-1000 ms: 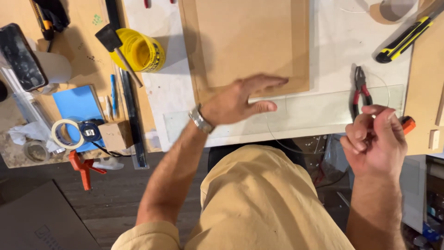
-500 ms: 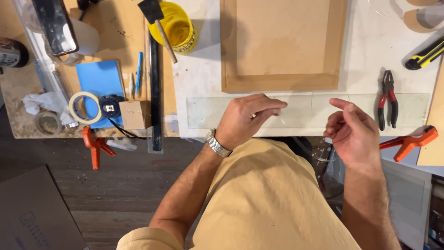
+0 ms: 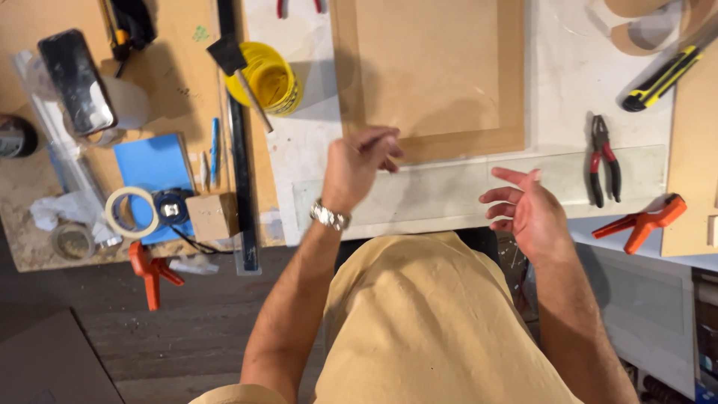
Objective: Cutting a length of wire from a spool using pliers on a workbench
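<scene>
My left hand (image 3: pixel 357 163), with a metal watch on the wrist, hovers with its fingers curled together over the near edge of a brown board frame (image 3: pixel 434 75). Nothing shows in it. Just below it a long clear strip (image 3: pixel 449 196) lies flat along the front of the white worktop (image 3: pixel 553 97). My right hand (image 3: pixel 523 211) is held over the strip's near edge with palm turned inward and fingers spread, holding nothing. Red-handled pliers (image 3: pixel 604 168) lie on the strip to the right of that hand.
An orange clamp (image 3: pixel 643 221) sits at the table's front right, and a yellow-black utility knife (image 3: pixel 662 78) lies farther back. On the left are a yellow cup with a brush (image 3: pixel 265 78), a black ruler (image 3: pixel 239 172), a blue pad (image 3: pixel 153 164), a tape roll (image 3: pixel 131 212), a wooden block (image 3: pixel 212 215) and a phone (image 3: pixel 75 81).
My left hand has lifted off the clear strip and its fingers have curled in. My right hand has gone from pinched to spread open. The view has shifted slightly.
</scene>
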